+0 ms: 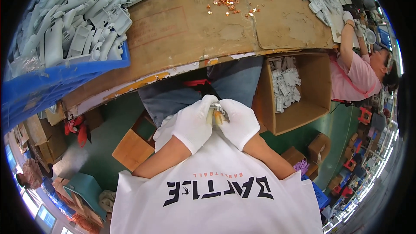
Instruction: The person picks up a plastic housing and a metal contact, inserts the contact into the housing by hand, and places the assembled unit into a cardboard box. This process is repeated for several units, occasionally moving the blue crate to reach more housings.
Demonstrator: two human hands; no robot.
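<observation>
My left hand (pixel 193 122) and my right hand (pixel 238 122) wear white knit gloves and meet over my lap, below the table edge. Both are closed, thumbs and fingers pinching a small grey-white plastic part (pixel 218 107) between them. The gloves cover most of it, so its exact kind is hidden. To the right of my hands, a cardboard box (pixel 315 78) holds a heap of small white plastic parts (pixel 285 82). A loose pile of small copper-coloured metal pieces (pixel 226 2) lies on the cardboard-covered table (pixel 190 34).
At the left, a blue crate (pixel 65 78) is heaped with white plastic housings (pixel 82 21). More white parts (pixel 318 6) lie at the table's far right, where a co-worker in pink (pixel 355 71) works. A wooden stool (pixel 134 147) stands at lower left.
</observation>
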